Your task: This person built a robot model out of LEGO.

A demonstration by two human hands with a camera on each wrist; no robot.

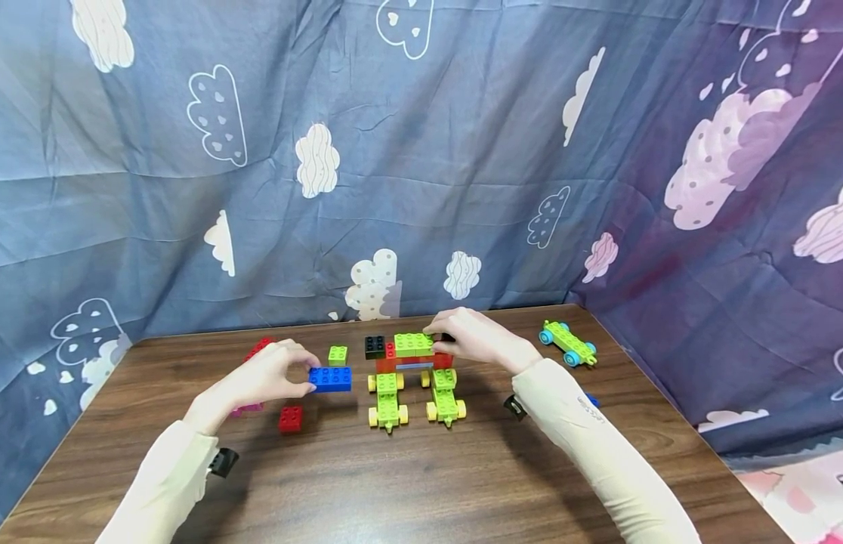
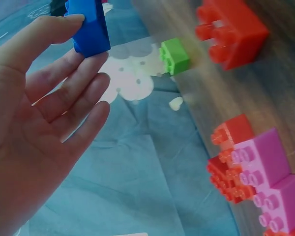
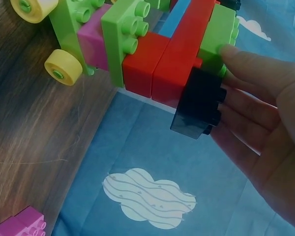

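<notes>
My left hand (image 1: 277,370) pinches a blue brick (image 1: 331,379) between thumb and fingertips, held above the table left of a brick build. That build stands on two green wheeled bases (image 1: 389,412) with yellow wheels. Red bricks (image 3: 173,66) span its top, with a black brick (image 1: 375,347) at the left end and another black brick (image 3: 196,101) at the right. Lime green bricks (image 1: 411,344) lie between these. At their right end is my right hand (image 1: 470,334); its thumb and fingers pinch the green brick (image 3: 217,37), the fingers partly hidden behind the build.
A red brick (image 1: 291,419) and a small green brick (image 1: 338,355) lie on the left. Red and pink bricks (image 2: 265,162) sit partly behind my left arm. A green wheeled base (image 1: 569,344) with blue wheels stands far right. A curtain (image 1: 421,189) hangs behind the table.
</notes>
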